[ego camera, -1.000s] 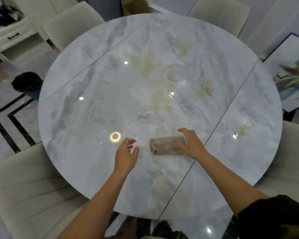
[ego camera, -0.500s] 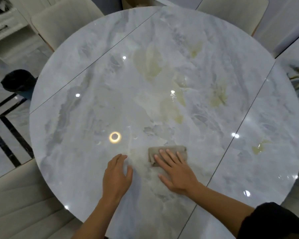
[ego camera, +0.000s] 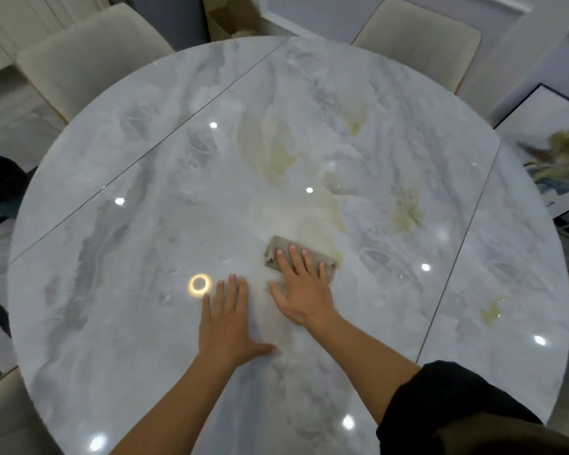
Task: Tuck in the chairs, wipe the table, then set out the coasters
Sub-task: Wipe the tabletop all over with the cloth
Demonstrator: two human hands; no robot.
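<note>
While you lean in:
Right hand (ego camera: 301, 295): your fingers, flat as before, press the cloth (ego camera: 298, 257), now farther up the tabletop (ego camera: 145, 224).
Left hand (ego camera: 225, 326): your fingers stay spread, holding nothing.

Cloth (ego camera: 278, 254) half hidden under right hand (ego camera: 301, 290); painting (ego camera: 559, 159) cropped, perhaps blurred.

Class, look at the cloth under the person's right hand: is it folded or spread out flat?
Folded, it seems: the cloth is a small compact pad with layered edges at its left end, under the right hand.
</note>
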